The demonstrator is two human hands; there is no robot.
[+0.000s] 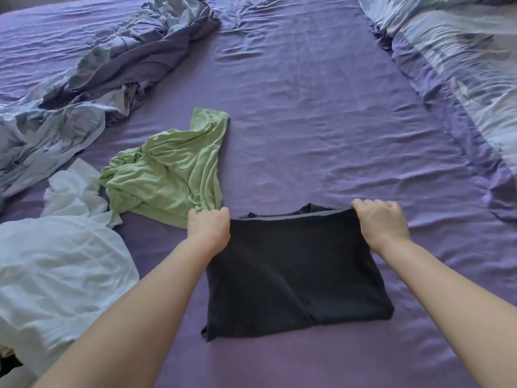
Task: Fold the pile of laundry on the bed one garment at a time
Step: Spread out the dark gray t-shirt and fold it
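In the lower centre of the frame a black garment (293,275) lies folded on the purple bed sheet (321,121), and the left hand (208,226) and right hand (382,222) each grip one far corner with curled fingers. At its left lie a crumpled green garment (167,175) and a white garment (56,270); a blue duvet (98,71) is bunched at upper left.

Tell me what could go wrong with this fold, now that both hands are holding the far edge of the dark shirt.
1. The left hand grips the dark shirt right beside the green garment; its hem could get caught and dragged along.
2. The near left corner sticks out unevenly, so the finished fold may come out crooked.
3. If the grip of the right hand slips, the top layer may slide on the wrinkled purple sheet.
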